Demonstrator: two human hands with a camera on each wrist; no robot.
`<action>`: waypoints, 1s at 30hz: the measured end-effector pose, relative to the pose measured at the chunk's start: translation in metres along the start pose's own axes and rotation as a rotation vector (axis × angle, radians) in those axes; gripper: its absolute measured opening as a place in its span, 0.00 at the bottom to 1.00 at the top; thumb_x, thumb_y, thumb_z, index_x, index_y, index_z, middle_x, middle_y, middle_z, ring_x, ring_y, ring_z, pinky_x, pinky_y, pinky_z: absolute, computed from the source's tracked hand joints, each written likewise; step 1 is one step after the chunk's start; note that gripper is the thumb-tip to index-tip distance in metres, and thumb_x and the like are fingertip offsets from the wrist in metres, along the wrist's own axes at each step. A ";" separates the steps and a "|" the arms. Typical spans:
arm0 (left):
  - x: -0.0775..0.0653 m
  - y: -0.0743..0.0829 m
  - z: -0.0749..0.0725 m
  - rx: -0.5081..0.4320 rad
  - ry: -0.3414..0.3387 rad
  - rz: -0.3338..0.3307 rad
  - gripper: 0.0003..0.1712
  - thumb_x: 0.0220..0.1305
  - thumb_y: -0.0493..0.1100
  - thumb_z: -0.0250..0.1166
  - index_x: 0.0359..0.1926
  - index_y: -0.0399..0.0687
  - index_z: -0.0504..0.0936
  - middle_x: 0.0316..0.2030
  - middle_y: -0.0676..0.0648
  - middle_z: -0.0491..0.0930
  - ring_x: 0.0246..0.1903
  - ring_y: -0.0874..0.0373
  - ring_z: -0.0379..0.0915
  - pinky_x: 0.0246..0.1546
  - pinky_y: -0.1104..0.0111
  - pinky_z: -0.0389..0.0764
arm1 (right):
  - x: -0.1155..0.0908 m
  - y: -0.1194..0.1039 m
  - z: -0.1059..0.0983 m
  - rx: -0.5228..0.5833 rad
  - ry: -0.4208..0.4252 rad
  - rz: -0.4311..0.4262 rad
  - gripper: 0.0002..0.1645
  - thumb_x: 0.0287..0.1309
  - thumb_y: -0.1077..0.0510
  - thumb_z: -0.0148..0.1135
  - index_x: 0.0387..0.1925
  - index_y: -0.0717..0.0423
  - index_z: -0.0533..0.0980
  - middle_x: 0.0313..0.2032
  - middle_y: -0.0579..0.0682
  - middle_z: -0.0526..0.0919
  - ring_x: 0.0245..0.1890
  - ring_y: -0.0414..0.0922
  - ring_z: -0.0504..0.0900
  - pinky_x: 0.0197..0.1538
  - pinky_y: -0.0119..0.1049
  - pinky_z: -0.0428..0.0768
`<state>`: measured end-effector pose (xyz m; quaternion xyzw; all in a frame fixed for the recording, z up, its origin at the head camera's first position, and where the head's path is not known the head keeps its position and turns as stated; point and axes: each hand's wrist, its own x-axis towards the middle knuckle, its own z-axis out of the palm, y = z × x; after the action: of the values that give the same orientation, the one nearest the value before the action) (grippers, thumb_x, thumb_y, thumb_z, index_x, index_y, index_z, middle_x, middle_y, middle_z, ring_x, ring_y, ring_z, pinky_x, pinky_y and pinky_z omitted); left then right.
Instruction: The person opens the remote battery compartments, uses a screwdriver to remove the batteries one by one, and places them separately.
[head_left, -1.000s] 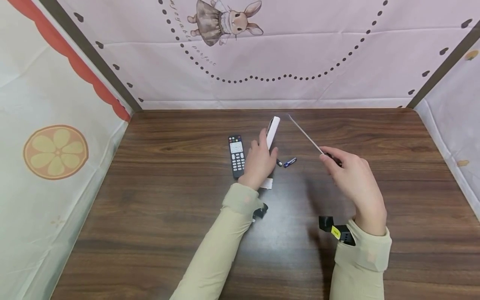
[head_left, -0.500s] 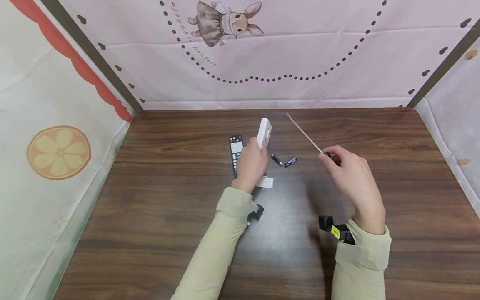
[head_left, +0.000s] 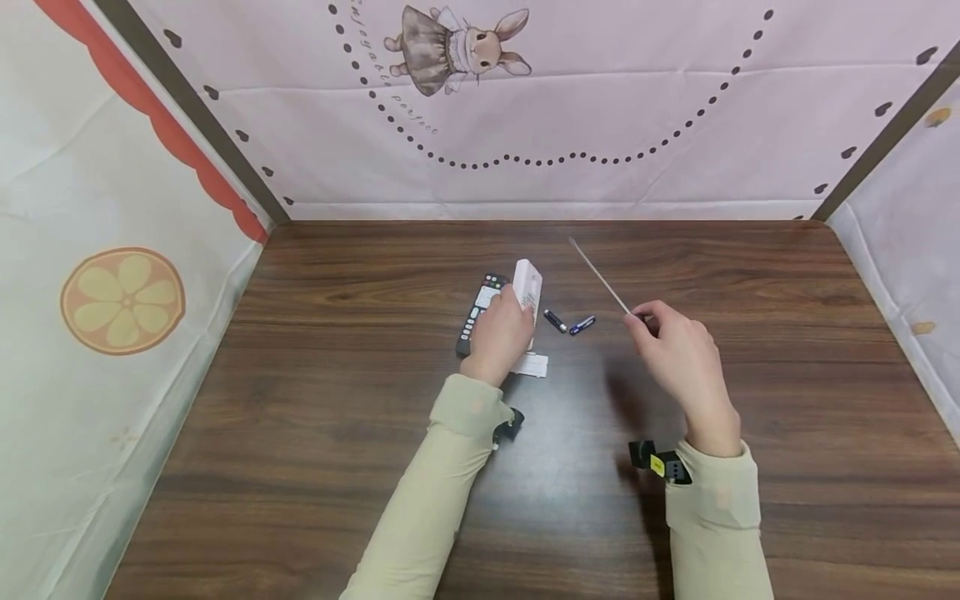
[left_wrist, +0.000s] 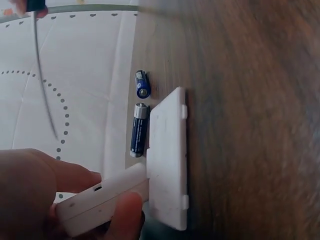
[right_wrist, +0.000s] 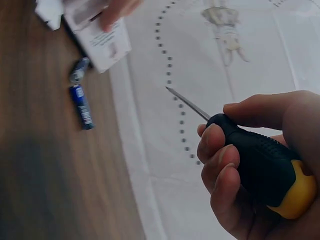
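Tabletop (head_left: 322, 400): dark brown wood grain, backed at twelve o'clock, the side away from the person, by a pale pink cloth (head_left: 637, 100) with a rabbit print (head_left: 453, 52).
White device (head_left: 528, 279): held near the middle of the far half of the table, fine print on its face toward three o'clock.
Left hand (head_left: 501, 331): thumb and fingers pinching the white device; I can't make out every finger.
White panel (head_left: 532, 365): at six o'clock from the device, little tabs along one edge; whether the two touch, I can't tell.
Batteries (head_left: 555, 321): two, lying just beside each other at four o'clock from the device.
Remote (head_left: 474, 314): black with pale buttons, at eight o'clock, partly hidden by the left hand, its far end leaning toward one.
Screwdriver (right_wrist: 262, 162): black-and-yellow handle, shaft pointing between ten and eleven o'clock.
Right hand (head_left: 678, 354): well apart from the device, around four o'clock, fingers curled about the screwdriver's handle.
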<state>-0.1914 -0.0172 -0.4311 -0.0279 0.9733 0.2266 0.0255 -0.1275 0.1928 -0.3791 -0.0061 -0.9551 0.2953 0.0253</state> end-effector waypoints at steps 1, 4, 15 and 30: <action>0.000 0.000 -0.001 0.016 -0.007 0.001 0.25 0.66 0.52 0.51 0.56 0.38 0.66 0.38 0.41 0.77 0.34 0.49 0.77 0.31 0.59 0.78 | 0.001 0.002 0.003 0.001 0.002 0.005 0.20 0.64 0.43 0.46 0.44 0.51 0.75 0.28 0.48 0.82 0.31 0.48 0.77 0.33 0.42 0.69; 0.000 -0.001 -0.002 0.054 -0.051 0.004 0.29 0.66 0.54 0.51 0.60 0.39 0.62 0.38 0.40 0.79 0.34 0.49 0.77 0.32 0.59 0.78 | 0.003 0.007 0.012 0.009 -0.006 0.023 0.20 0.64 0.43 0.46 0.43 0.52 0.75 0.28 0.48 0.81 0.30 0.48 0.77 0.33 0.41 0.70; 0.001 -0.001 -0.004 0.122 -0.159 -0.005 0.36 0.66 0.60 0.48 0.66 0.44 0.56 0.41 0.39 0.80 0.37 0.48 0.78 0.35 0.58 0.78 | 0.007 0.020 0.036 0.025 -0.093 0.115 0.21 0.66 0.46 0.44 0.46 0.55 0.74 0.24 0.47 0.83 0.16 0.38 0.77 0.31 0.36 0.71; 0.008 -0.003 0.001 0.156 -0.187 -0.035 0.44 0.64 0.66 0.44 0.71 0.43 0.46 0.41 0.39 0.81 0.37 0.47 0.78 0.35 0.58 0.78 | 0.007 0.032 0.037 0.054 -0.143 0.136 0.21 0.66 0.47 0.44 0.48 0.57 0.73 0.26 0.50 0.83 0.16 0.38 0.78 0.25 0.33 0.76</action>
<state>-0.1992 -0.0202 -0.4339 -0.0214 0.9807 0.1516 0.1220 -0.1367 0.1987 -0.4271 -0.0492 -0.9436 0.3215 -0.0628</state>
